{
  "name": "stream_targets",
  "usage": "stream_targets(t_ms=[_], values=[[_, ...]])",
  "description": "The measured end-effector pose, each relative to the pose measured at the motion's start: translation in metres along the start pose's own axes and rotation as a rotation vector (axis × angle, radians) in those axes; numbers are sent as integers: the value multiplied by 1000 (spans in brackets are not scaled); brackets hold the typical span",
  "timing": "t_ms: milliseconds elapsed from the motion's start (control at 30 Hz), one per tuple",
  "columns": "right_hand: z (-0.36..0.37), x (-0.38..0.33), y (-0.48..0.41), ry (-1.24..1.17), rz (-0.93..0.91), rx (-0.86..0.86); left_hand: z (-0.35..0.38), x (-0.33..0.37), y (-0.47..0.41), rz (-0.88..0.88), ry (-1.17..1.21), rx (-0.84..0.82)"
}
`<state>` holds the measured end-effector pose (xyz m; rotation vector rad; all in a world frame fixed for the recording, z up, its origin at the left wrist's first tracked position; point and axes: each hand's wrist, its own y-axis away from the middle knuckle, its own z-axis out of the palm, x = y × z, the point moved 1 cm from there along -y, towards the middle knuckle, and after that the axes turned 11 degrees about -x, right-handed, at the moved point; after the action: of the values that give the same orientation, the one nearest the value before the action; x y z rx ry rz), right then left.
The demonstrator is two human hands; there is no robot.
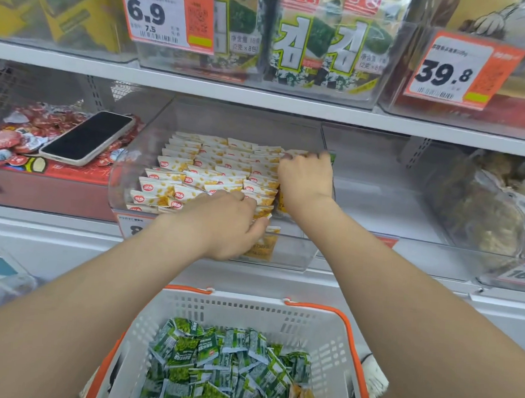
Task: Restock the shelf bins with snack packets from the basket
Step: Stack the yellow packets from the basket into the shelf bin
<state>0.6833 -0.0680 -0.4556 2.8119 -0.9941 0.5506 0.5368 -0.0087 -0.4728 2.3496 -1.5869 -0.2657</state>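
Squaring small yellow-and-white snack packets into rows in the clear plastic bin, my left hand pinches some at its front while my right hand grips its back-right row end so none topple.

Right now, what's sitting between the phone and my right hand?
Rows of yellow-and-white snack packets inside the clear bin, between phone and right hand; head view.
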Motion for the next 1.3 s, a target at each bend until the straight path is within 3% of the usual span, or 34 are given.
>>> stream_targets(t_ms=[133,233,300,400,500,567,767,933,1067,1300], values=[[-15,5,17,-90,-59,50,-6,5,14,-63,-81,265],[-31,16,50,-171,-109,109,-11,15,28,-24,34,445],[-38,24,80,-275,-123,104,-10,21,38,-29,149,452],[-33,30,127,-375,-235,-125,5,32,48,7,293,270],[-6,26,155,-278,-426,-550,34,46,45,43,200,33],[18,20,171,-190,-502,-708,61,62,40,80,128,-138],[89,2,207,-13,-571,-875,160,108,19,188,-30,-486],[116,4,214,16,-595,-915,256,141,-10,308,5,-766],[137,6,215,37,-580,-934,322,171,-17,345,8,-811],[158,15,217,6,-619,-936,376,201,-5,387,20,-727]])
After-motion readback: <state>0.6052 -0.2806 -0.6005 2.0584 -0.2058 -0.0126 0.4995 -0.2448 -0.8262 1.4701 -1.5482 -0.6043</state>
